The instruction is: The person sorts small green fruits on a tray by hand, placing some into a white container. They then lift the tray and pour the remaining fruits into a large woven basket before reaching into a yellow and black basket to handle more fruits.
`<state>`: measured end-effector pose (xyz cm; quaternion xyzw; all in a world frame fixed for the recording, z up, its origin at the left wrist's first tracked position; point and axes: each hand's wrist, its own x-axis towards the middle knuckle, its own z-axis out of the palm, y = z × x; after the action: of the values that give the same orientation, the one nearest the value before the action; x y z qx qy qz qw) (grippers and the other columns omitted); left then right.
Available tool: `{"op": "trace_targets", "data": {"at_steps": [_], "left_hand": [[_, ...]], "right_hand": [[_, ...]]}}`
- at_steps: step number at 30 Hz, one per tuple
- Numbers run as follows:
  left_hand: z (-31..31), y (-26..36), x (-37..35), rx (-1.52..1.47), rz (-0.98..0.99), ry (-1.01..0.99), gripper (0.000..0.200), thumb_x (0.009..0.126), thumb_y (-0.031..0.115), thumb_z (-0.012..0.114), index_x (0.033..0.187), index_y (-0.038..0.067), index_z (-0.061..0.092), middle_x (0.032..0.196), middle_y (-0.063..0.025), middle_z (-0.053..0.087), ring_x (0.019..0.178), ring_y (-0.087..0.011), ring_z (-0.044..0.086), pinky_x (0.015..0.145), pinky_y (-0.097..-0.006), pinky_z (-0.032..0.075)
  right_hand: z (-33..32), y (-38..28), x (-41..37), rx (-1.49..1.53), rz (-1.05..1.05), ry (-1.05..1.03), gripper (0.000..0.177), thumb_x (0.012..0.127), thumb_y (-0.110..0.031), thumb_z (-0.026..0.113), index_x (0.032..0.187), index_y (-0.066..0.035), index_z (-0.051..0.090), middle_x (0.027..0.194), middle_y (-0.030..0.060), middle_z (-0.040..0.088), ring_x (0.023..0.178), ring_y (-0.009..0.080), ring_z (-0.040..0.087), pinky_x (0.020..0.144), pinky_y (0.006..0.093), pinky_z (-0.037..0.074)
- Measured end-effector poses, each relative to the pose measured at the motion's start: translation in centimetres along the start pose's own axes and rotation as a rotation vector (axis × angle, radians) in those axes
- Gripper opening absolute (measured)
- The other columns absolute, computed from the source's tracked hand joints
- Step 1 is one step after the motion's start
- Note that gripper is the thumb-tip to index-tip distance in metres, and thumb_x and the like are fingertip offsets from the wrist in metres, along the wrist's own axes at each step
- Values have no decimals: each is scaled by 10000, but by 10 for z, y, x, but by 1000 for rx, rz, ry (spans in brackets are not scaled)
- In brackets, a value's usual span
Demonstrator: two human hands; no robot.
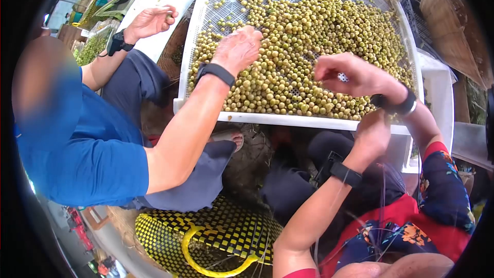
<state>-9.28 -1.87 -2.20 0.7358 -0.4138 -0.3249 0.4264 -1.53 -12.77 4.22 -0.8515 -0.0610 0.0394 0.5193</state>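
Note:
Round green-yellow fruits (288, 46) lie in a white mesh tray (247, 117). Over the tray's right part is my right hand (347, 74), its fingers curled into a pinch just above the fruits; what is between the fingertips is too small to tell. My left hand (373, 129) is bent at the tray's front edge, just below my right wrist, and its fingertips are hidden. Both my wrists wear dark bands. A co-worker's hand (239, 49) reaches onto the fruits at the left, and their other hand (154, 22) holds a small green fruit.
The co-worker in a blue shirt (98, 159) sits at the left. A yellow and black woven basket (164, 234) with a yellow handle stands below the tray. At the right are a white container (437, 85) and a brown sack (453, 20).

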Motion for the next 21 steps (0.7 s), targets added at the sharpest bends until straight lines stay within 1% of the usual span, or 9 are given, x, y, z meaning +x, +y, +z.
{"op": "trace_targets", "data": {"at_steps": [2, 5, 8, 10, 11, 12, 15, 18, 21], "left_hand": [[-38, 14, 6, -1036, -528, -267, 227, 964, 227, 448, 897, 64, 591, 754, -25, 564, 697, -129, 607, 532, -270, 447], [-49, -1, 0, -1621, -535, 154, 288, 1029, 348, 408, 1067, 88, 524, 853, -15, 572, 730, -152, 611, 565, -259, 466], [-76, -4, 0, -1720, -380, 188, 412, 1041, 435, 333, 1117, 85, 538, 984, -51, 632, 791, -138, 612, 653, -282, 499], [-87, 5, -2, -1631, -514, 304, 437, 1048, 430, 297, 1138, 83, 546, 1044, -62, 645, 790, -128, 603, 651, -285, 488], [-84, -3, -3, -1643, -425, 286, 374, 1051, 377, 339, 1071, 81, 566, 952, -44, 635, 744, -127, 584, 618, -283, 471], [-76, -5, -7, -1580, -498, 344, 305, 1046, 324, 391, 992, 85, 573, 848, -21, 600, 675, -119, 555, 570, -272, 448], [-76, -4, -9, -1486, -447, 18, 262, 1038, 307, 432, 942, 102, 565, 783, 4, 566, 619, -81, 526, 526, -232, 428], [-79, 4, -11, -1269, -464, -68, 254, 1033, 321, 447, 963, 108, 567, 786, 17, 570, 631, -55, 520, 545, -207, 422], [-81, -2, -10, -1220, -497, -85, 268, 1030, 341, 454, 976, 104, 565, 803, 18, 573, 640, -44, 514, 565, -198, 417]], "right_hand": [[-15, -18, -15, 188, -36, 110, 116, 851, 22, 637, 908, -34, 552, 825, 15, 570, 780, 105, 562, 685, 258, 463], [-39, -32, -39, 86, -69, 53, 148, 828, 30, 677, 874, -30, 549, 852, 5, 578, 808, 99, 565, 725, 258, 478], [-33, -35, -46, -46, -82, -144, 98, 819, -17, 713, 891, -33, 649, 840, 42, 606, 776, 180, 592, 693, 297, 488], [-26, -30, -36, -83, -161, -235, 98, 823, -70, 729, 908, -42, 691, 838, 60, 627, 770, 213, 596, 686, 328, 493], [-36, -24, -26, 30, -135, -316, 124, 838, -131, 730, 909, -37, 693, 826, 71, 646, 776, 215, 607, 694, 349, 493], [-42, -2, -11, 92, -221, -202, 130, 863, -155, 707, 907, -34, 689, 824, 87, 660, 778, 228, 619, 700, 356, 495], [-62, 52, 49, -418, -167, 201, 239, 928, -280, 621, 981, -51, 663, 942, 109, 644, 931, 260, 594, 823, 389, 471], [-76, 142, 109, -690, 217, 246, 490, 858, -508, 632, 1221, -180, 612, 1232, 149, 511, 1163, 343, 463, 956, 507, 368], [-65, 160, 165, -771, 387, 243, 592, 845, -635, 549, 1322, -286, 557, 1311, 151, 469, 1241, 395, 400, 1009, 572, 301]]}}
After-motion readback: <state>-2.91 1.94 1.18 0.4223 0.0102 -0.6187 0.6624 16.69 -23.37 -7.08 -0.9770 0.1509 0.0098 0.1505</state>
